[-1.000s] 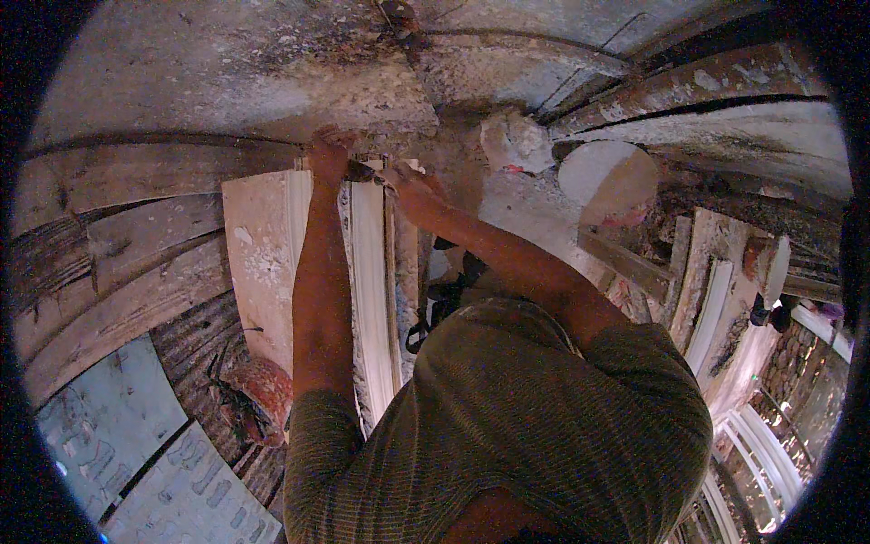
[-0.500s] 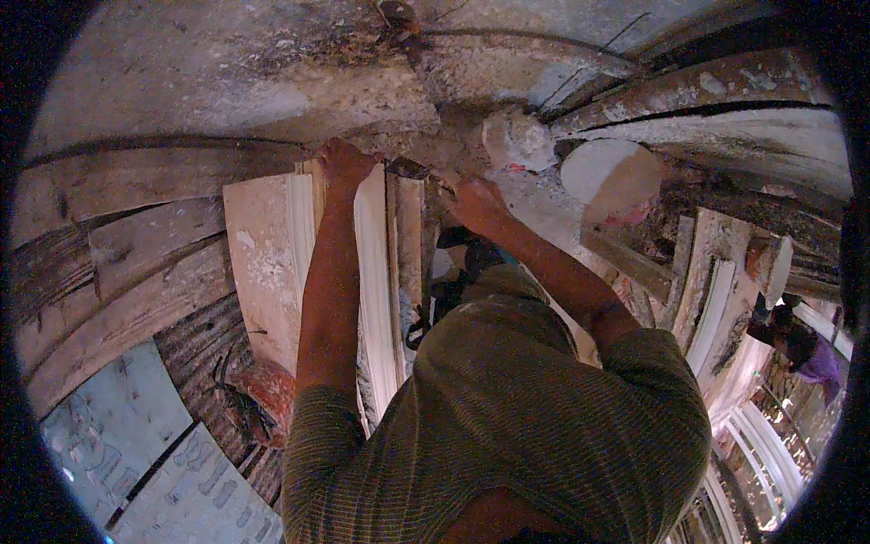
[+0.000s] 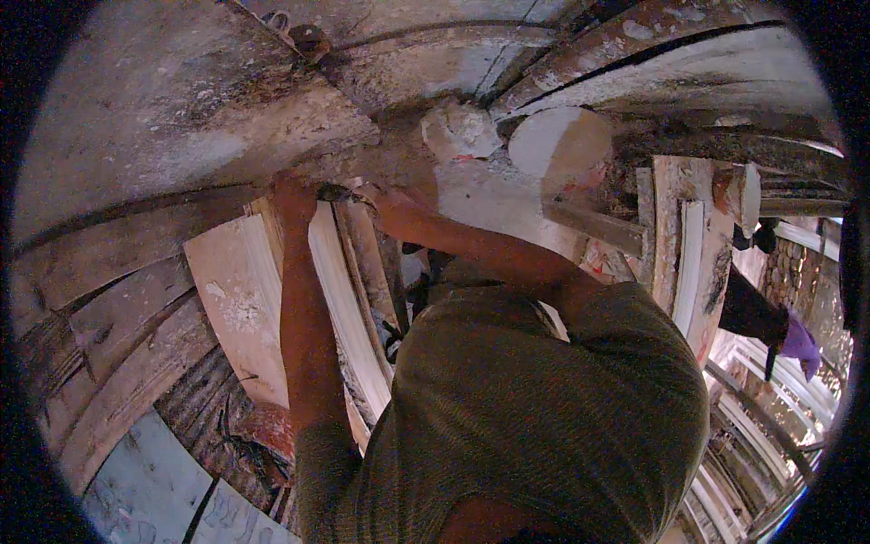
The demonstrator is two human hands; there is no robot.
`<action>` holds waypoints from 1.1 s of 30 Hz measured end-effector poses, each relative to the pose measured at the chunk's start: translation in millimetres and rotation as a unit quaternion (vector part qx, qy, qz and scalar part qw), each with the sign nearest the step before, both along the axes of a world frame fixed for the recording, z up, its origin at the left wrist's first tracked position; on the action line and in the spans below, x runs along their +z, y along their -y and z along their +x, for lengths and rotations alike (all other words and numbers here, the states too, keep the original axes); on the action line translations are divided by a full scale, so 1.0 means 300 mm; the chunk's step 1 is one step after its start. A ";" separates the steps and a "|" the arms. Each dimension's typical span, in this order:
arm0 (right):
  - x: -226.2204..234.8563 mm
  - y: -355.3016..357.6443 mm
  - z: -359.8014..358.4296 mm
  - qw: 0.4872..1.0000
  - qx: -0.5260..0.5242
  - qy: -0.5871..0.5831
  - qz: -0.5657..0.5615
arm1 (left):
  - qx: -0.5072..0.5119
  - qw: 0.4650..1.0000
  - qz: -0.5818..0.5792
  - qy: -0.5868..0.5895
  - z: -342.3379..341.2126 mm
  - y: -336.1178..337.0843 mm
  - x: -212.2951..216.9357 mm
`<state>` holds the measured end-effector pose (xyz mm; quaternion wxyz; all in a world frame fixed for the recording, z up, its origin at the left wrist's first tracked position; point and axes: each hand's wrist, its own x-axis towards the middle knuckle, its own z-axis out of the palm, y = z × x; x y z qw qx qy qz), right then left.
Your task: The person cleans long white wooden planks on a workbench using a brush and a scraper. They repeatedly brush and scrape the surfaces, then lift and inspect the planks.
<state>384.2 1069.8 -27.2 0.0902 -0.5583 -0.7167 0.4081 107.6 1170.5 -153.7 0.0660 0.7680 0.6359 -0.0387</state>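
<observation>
A long white plaster moulding strip [image 3: 337, 290] leans among other strips against the rough wall ahead. My left hand [image 3: 294, 198] is closed over its top end, arm stretched straight out. My right hand [image 3: 396, 207] is just to the right at the same height, fingers curled around a small dark tool [image 3: 341, 192] that reaches across the strip's top toward my left hand. My torso in a green striped shirt [image 3: 544, 417] hides the lower ends of the strips.
A wider white slab [image 3: 237, 299] leans left of the strip beside weathered wooden planks [image 3: 118, 335]. Plaster lumps [image 3: 460, 131] and a round white block [image 3: 560, 145] sit above. More mouldings [image 3: 689, 263] stand on the right, where another person's purple-gloved hand [image 3: 799, 343] shows.
Both hands have shifted left and lower in the view, and my right hand has drawn back closer to the left one at the strip's top. The other person's hand has come further into sight.
</observation>
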 end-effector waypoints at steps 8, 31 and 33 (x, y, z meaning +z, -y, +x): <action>-0.190 -0.036 -0.050 0.995 0.004 0.036 0.091 | 0.119 0.988 0.091 -0.033 -0.075 0.004 0.018; -0.088 -0.096 -0.102 0.985 0.060 -0.019 0.161 | 0.150 0.980 0.121 0.048 0.084 0.078 0.121; -0.097 -0.130 -0.117 0.987 0.071 0.049 0.133 | 0.237 0.955 0.168 0.059 0.040 0.108 0.153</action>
